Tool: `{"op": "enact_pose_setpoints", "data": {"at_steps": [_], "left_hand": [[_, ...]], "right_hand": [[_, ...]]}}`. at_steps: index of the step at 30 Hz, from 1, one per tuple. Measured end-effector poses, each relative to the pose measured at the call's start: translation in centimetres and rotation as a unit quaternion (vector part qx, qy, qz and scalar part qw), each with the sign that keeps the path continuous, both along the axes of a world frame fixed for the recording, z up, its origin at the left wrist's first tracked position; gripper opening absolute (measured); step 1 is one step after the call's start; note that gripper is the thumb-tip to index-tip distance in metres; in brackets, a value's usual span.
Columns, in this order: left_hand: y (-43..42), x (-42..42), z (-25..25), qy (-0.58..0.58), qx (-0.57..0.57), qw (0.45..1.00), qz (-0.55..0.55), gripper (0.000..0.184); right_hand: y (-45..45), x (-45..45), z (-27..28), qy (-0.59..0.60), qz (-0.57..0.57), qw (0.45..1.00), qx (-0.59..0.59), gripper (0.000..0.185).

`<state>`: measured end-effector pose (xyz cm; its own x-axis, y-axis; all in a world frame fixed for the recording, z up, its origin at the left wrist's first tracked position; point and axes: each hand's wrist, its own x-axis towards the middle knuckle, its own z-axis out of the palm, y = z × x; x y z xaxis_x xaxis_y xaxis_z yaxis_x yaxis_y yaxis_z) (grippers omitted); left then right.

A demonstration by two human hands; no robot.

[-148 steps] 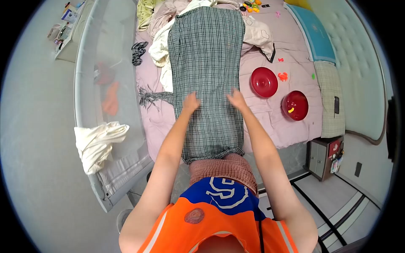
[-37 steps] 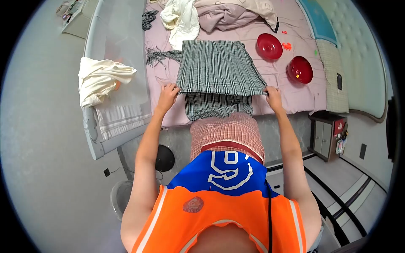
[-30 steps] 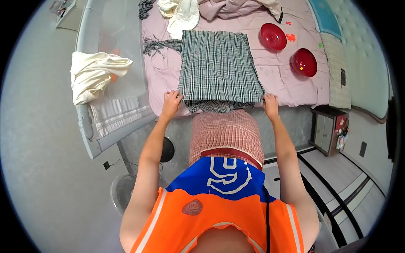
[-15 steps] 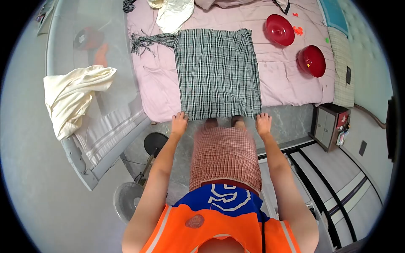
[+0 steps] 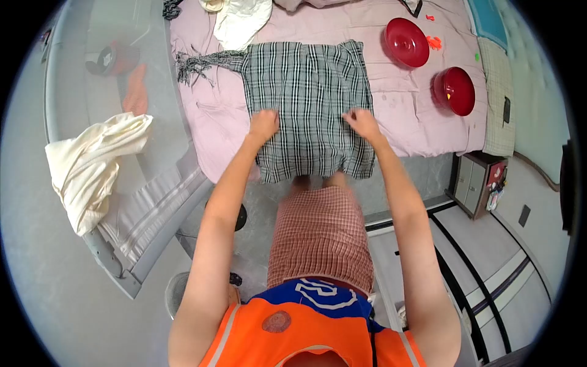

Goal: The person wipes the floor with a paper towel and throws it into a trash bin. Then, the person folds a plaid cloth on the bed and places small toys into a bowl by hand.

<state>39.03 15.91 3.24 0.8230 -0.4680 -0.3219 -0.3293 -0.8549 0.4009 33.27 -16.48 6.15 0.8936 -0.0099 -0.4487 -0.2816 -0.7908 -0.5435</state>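
A green, black and white checked scarf (image 5: 306,92) lies folded on the bed, its near edge hanging over the side. Its fringed end (image 5: 205,64) trails to the left. My left hand (image 5: 265,125) is over the scarf's left side with fingers curled in; whether cloth is pinched in them is hidden. Over the right side is my right hand (image 5: 362,124), bent at the wrist, its thumb and forefinger slightly apart and no cloth visibly raised between them.
Two red bowls (image 5: 406,43) (image 5: 455,90) rest on the pink bedsheet (image 5: 403,116), with small orange pieces (image 5: 433,43) nearby. Cream cloth (image 5: 98,165) drapes over the mesh bed rail (image 5: 147,281) at left. A small cabinet (image 5: 474,183) stands at right.
Both hands have left the scarf's near corners and moved forward and inward over its middle. The near edge now hangs slightly lower. The camera view has shifted a little.
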Motion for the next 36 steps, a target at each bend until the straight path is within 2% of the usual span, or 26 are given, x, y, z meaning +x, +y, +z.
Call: {"op": "enact_pose_setpoints", "data": {"at_steps": [2,4,5,7,8,10,11,13,14,15,17,18,19,21,22,23,25,29,31,33,34,35,36], "left_hand": [[-1.5,5.6,0.4,-0.11,-0.084,0.99,-0.008,0.011],[-2.9,10.5,0.6,-0.141,-0.07,0.987,0.013,0.025],[-3.4,12.7,0.8,-0.142,-0.072,0.987,0.016,0.025],[-4.2,16.5,0.6,-0.159,0.009,0.987,0.032,0.038],[-4.1,17.8,-0.3,-0.159,0.01,0.987,0.033,0.038],[-3.6,20.7,-2.1,-0.152,0.046,0.987,-0.018,0.056],[-3.3,21.5,-2.7,-0.151,0.048,0.987,-0.017,0.056],[-3.2,23.7,-2.9,0.018,0.098,0.995,-0.025,0.066],[-2.9,24.6,-3.1,0.07,0.092,0.993,-0.032,0.066],[-2.5,25.0,-3.5,0.08,0.092,0.992,-0.035,0.066],[-1.7,25.6,-4.1,0.205,0.122,0.97,-0.04,0.061],[-1.1,25.2,-4.5,0.159,0.12,0.979,-0.05,0.053],[-0.5,25.0,-4.6,0.161,0.122,0.978,-0.048,0.053],[0.5,24.6,-5.5,0.18,0.059,0.981,-0.04,0.048],[1.2,24.0,-5.8,0.124,0.017,0.992,-0.034,0.041],[1.9,23.8,-5.9,0.129,0.02,0.991,-0.034,0.041],[3.0,23.9,-5.7,0.134,-0.083,0.987,0.01,0.041],[4.2,23.6,-5.4,0.129,-0.073,0.989,0.01,0.041],[4.0,23.5,-5.6,0.152,-0.061,0.986,0.017,0.042],[4.5,23.1,-7.2,0.08,-0.083,0.993,-0.02,0.044],[4.8,23.4,-8.5,0.097,-0.062,0.993,-0.034,0.049],[4.4,23.6,-8.3,0.097,-0.061,0.993,-0.035,0.049],[3.4,24.1,-7.3,0.088,-0.005,0.994,-0.057,0.051]], "right_hand": [[-0.5,5.4,0.9,-0.093,0.023,0.995,0.02,0.028],[-1.6,10.7,0.2,-0.2,0.071,0.977,-0.015,0.024],[-2.2,13.0,0.2,-0.208,0.106,0.971,-0.049,0.028],[-3.5,17.5,-0.5,-0.214,0.169,0.956,-0.112,0.035],[-4.2,19.1,-1.1,-0.214,0.171,0.955,-0.111,0.035],[-5.4,22.2,-2.3,-0.17,0.228,0.947,-0.148,0.046],[-5.6,23.0,-3.0,-0.169,0.229,0.948,-0.146,0.046],[-6.2,24.4,-4.3,-0.061,0.241,0.961,-0.118,0.05],[-6.6,24.9,-5.4,0.003,0.245,0.964,-0.103,0.048],[-6.7,24.7,-5.9,0.013,0.244,0.964,-0.099,0.048],[-7.1,24.8,-6.6,0.059,0.277,0.949,-0.137,0.048],[-7.3,24.5,-6.6,0.052,0.297,0.944,-0.136,0.045],[-7.5,24.7,-6.9,0.052,0.299,0.943,-0.133,0.045],[-8.9,24.2,-7.5,0.03,0.248,0.964,-0.087,0.037],[-9.9,24.1,-7.5,0.018,0.207,0.977,-0.036,0.031],[-10.8,23.9,-7.7,0.022,0.207,0.978,-0.032,0.031],[-13.1,24.0,-8.0,-0.024,0.181,0.983,0.017,0.029],[-14.4,23.6,-7.4,-0.058,0.124,0.989,0.056,0.027],[-14.1,23.5,-8.2,-0.081,0.142,0.986,0.037,0.026],[-13.8,23.2,-9.4,-0.113,0.159,0.98,-0.03,0.026],[-13.7,23.2,-9.7,-0.113,0.157,0.981,-0.03,0.026],[-13.1,23.5,-9.6,-0.085,0.181,0.976,-0.082,0.028],[-12.7,23.7,-9.5,-0.056,0.204,0.968,-0.135,0.031]]}}
